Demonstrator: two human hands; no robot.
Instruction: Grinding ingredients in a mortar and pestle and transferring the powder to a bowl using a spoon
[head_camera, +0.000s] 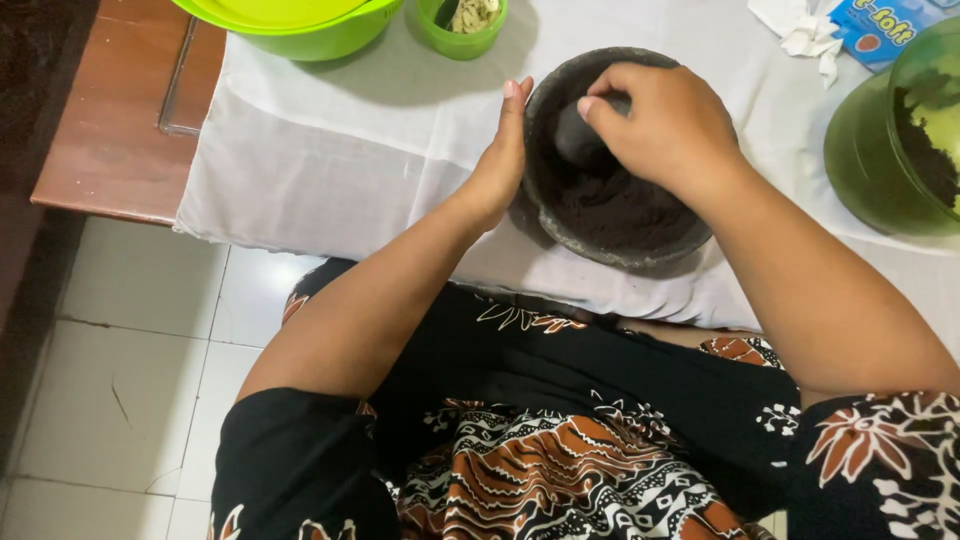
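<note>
A dark stone mortar (560, 235) sits on the white cloth near the table's front edge. Dark ground paste (620, 205) fills its bowl. My right hand (665, 125) is over the bowl, closed around a grey stone pestle (578, 135) whose end presses into the paste. My left hand (500, 160) lies flat against the mortar's left outer wall, fingers straight and together, touching the rim. Most of the pestle is hidden under my right hand.
A white cloth (340, 150) covers the table; bare brown wood (110, 140) shows at left. A lime green bowl (300, 25) and a small green cup (462, 28) stand at the back. A green container (880, 150) stands at right, crumpled tissue (805, 30) behind it.
</note>
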